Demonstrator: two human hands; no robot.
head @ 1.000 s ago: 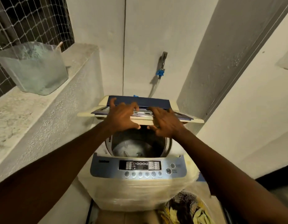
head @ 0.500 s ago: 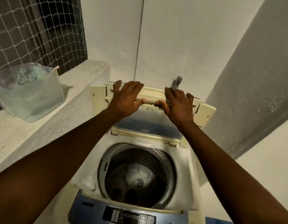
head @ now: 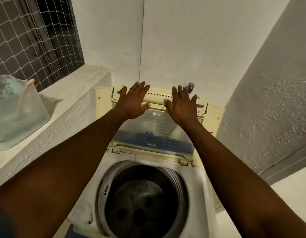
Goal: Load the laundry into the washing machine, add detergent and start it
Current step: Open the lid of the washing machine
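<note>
Propping the folded cream-and-clear plastic lid [head: 154, 127] upright at the white top-loading washing machine's [head: 203, 182] rear edge | left hand [head: 131, 102], right hand [head: 182, 104] both flat, fingers spread, gripping nothing | ensure it stands before letting go (drum [head: 142, 200] looks empty; laundry unseen) | logo unclear, small script illegible

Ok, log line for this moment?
step: lid open | left hand: flat on lid | right hand: flat on lid | drum: no laundry visible
</note>
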